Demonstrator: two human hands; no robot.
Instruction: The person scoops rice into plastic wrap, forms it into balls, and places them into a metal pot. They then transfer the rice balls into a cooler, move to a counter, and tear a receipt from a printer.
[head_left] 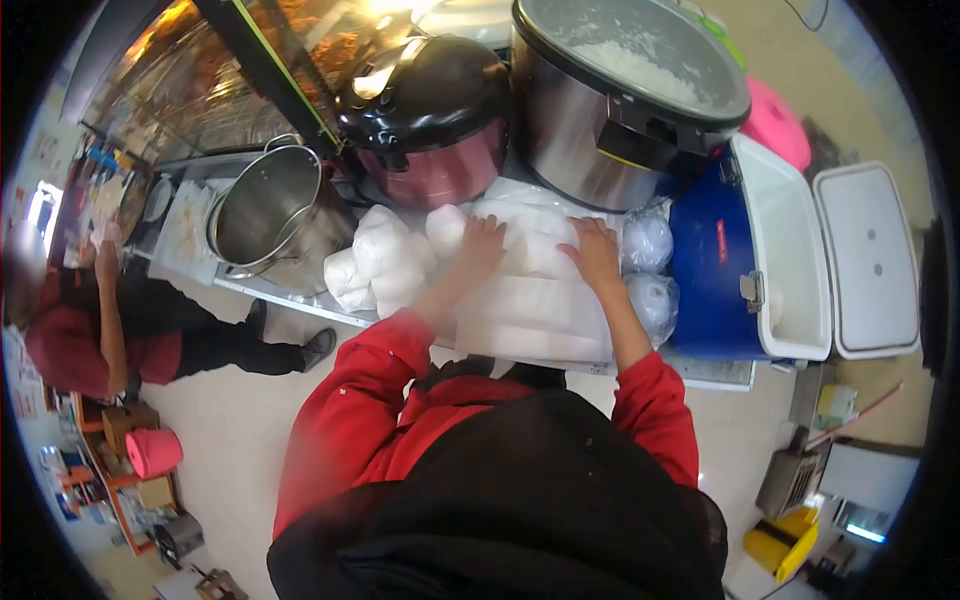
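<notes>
My left hand (483, 245) rests on a white paper bundle with its fingers stretched out, somewhat blurred. My right hand (596, 252) lies on the right side of the same pile, fingers apart. Between and below them is a pile of white packs (540, 305) under what looks like clear plastic. Several rounded white paper-wrapped bundles (385, 255) are heaped to the left of my left hand. Just right of my right hand stand two plastic-wrapped round stacks (652, 300), which look like bowls or cups.
Behind the pile stand a pink rice cooker (430, 165) with a black lid and a large open cooker (560, 130) of white rice. A steel pot (270, 215) is at left, an open blue cooler (715, 270) at right. A co-worker (90, 330) stands at far left by another counter.
</notes>
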